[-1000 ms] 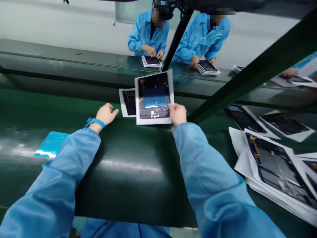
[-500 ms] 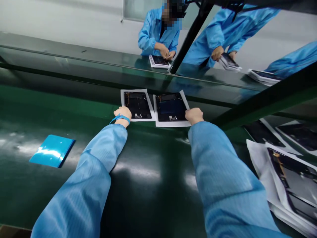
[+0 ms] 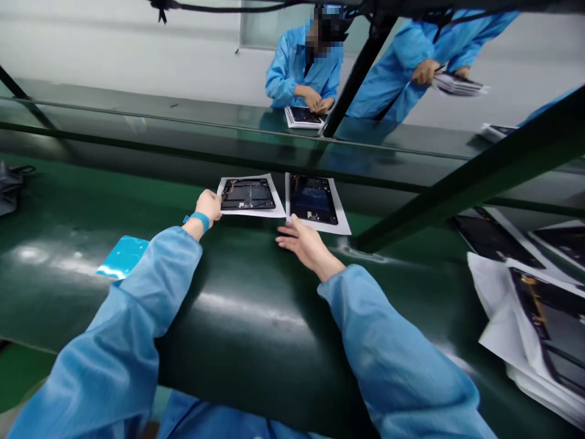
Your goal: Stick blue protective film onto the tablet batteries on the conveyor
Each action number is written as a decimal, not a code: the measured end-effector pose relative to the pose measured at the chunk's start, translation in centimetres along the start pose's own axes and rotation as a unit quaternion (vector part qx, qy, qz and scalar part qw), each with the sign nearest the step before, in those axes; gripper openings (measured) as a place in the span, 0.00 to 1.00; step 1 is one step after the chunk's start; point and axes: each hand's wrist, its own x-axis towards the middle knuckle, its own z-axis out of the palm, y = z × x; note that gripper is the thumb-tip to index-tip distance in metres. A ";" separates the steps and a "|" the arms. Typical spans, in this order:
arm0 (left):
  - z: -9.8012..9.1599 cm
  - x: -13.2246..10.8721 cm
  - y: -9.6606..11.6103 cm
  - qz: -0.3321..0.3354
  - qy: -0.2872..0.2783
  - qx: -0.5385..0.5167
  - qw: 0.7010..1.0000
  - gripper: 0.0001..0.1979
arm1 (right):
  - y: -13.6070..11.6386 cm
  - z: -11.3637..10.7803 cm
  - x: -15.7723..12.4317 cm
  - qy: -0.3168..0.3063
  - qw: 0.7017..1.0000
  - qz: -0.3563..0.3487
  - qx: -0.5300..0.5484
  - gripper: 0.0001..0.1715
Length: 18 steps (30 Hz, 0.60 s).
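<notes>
In the head view, two dark tablet housings lie side by side on white paper sheets in the middle of the bench. My left hand point(image 3: 208, 207), with a blue band at its wrist, is closed on the left edge of the left tablet housing point(image 3: 247, 195) and its sheet; the fingers beneath are hidden. My right hand point(image 3: 307, 245) is open with fingers spread, just in front of the right tablet housing point(image 3: 312, 201). One of its fingers is near that housing's paper point(image 3: 340, 227); I cannot tell whether they touch.
A blue film-covered panel point(image 3: 122, 257) lies left of my left forearm. A stack of tablet housings with paper point(image 3: 498, 305) is at the right. A green slanted post point(image 3: 457, 180) crosses the right side. Two co-workers point(image 3: 286, 67) handle similar pieces across the bench.
My right hand has let go of the right housing's edge, moved left and opened. My left hand still grips the left housing, which now looks tilted. The view has shifted.
</notes>
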 end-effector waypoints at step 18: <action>-13.3 -12.2 -14.8 0.116 0.026 0.323 0.939 0.16 | 4.8 -1.7 -18.1 -0.116 0.983 0.045 0.134 0.28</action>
